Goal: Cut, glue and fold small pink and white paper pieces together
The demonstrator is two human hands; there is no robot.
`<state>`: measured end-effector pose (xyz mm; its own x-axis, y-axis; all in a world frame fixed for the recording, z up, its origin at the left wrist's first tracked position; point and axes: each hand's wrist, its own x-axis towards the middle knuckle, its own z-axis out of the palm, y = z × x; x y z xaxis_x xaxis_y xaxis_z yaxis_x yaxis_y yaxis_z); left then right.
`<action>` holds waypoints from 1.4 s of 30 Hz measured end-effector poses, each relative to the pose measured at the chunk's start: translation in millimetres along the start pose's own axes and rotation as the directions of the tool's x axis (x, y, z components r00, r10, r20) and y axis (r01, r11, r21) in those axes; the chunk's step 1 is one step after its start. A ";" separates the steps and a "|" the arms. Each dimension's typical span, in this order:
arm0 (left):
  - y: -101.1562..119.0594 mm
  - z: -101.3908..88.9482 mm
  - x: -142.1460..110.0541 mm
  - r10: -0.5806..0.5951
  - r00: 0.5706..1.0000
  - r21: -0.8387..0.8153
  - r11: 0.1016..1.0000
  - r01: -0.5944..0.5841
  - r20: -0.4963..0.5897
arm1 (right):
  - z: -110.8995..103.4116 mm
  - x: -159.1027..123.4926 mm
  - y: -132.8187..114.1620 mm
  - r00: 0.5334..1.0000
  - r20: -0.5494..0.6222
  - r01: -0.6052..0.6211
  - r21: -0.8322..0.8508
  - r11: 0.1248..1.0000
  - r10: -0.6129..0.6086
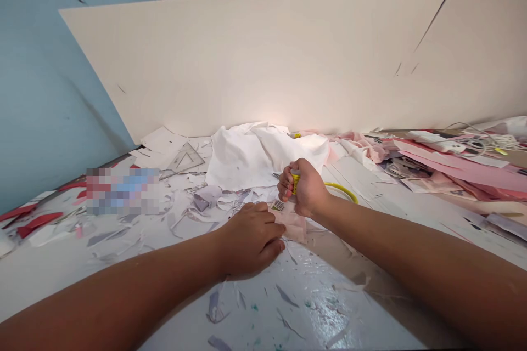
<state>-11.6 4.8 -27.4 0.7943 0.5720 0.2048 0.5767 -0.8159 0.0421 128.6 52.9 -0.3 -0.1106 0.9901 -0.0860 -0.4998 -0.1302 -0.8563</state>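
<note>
My right hand (302, 186) grips yellow-handled scissors (295, 182) in closed fingers; my left hand (249, 241) lies on a pale pink fabric scrap (290, 227), grip unclear. Beyond my fingers sit white cloth (263, 156) and a set square (186, 158).

White work table (181, 312), strewn with paper scraps (102, 238), a pink paper piece (293, 229), crumpled white cloth (263, 153), a clear set square (187, 158), red paper cutouts (39, 223), stacked pink sheets (465, 167)
</note>
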 end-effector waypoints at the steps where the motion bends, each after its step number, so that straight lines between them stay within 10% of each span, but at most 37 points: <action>1: 0.3 -0.3 -0.2 0.002 1.000 0.002 1.000 -0.002 0.002 | -0.5 0.4 -0.7 1.000 0.003 -0.003 -0.001 1.000 0.003; 16: -0.8 1.0 -1.3 0.016 1.000 0.007 1.000 -0.015 -0.024 | -14.3 6.7 -21.3 0.956 0.288 -0.015 -0.121 0.992 0.050; 42: -0.4 -0.8 -1.4 0.000 1.000 0.003 1.000 0.000 -0.001 | 6.7 5.9 -10.0 0.997 0.065 -0.040 -0.133 0.990 0.049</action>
<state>-13.1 4.2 -26.9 0.7940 0.5720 0.2061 0.5774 -0.8155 0.0391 127.2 59.7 11.2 -0.1903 0.9772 -0.0947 -0.3758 -0.1616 -0.9125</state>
